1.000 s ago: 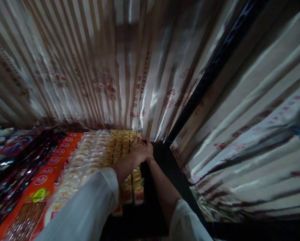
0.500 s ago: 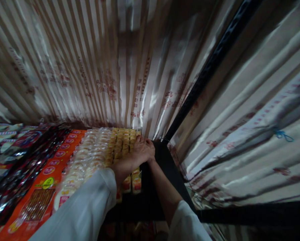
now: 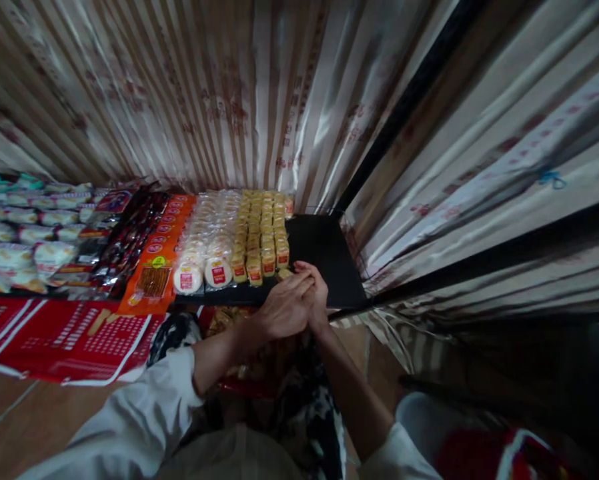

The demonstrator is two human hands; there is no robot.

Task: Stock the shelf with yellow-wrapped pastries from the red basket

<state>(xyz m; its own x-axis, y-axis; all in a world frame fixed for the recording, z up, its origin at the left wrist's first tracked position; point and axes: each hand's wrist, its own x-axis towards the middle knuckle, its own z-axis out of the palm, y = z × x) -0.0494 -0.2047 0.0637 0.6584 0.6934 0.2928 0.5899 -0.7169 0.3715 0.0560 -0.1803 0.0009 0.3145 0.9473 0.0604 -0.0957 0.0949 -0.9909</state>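
The left hand (image 3: 285,308) and the right hand (image 3: 320,293) meet at the front edge of the black shelf (image 3: 324,257). The left hand lies across the right hand, with the fingers of both pressed together. The palms face inward and are hidden; whether anything is pinched between them cannot be told.

One small yellow packet (image 3: 283,274) shows just beyond the left hand's knuckles, partly covered by the hand. It sits in front of the right-hand end of the yellow packet rows (image 3: 262,233). Whether it is gripped or only lies next to the fingers cannot be determined. Its long axis is also unclear, as too little of it is exposed.

Reference relation: the yellow packet rows lie forward and to the left of the joined hands. Each row runs lengthwise from the front edge of the shelf back toward the striped curtain (image 3: 274,100). The right-hand row is the closest to the grip, near but apart from it. The left hand is the nearer of the two to these rows; the right hand is on the far side, toward the dark post (image 3: 394,127).

White round packets (image 3: 219,271) adjoin the rows on the left, followed by an orange packet (image 3: 152,287).
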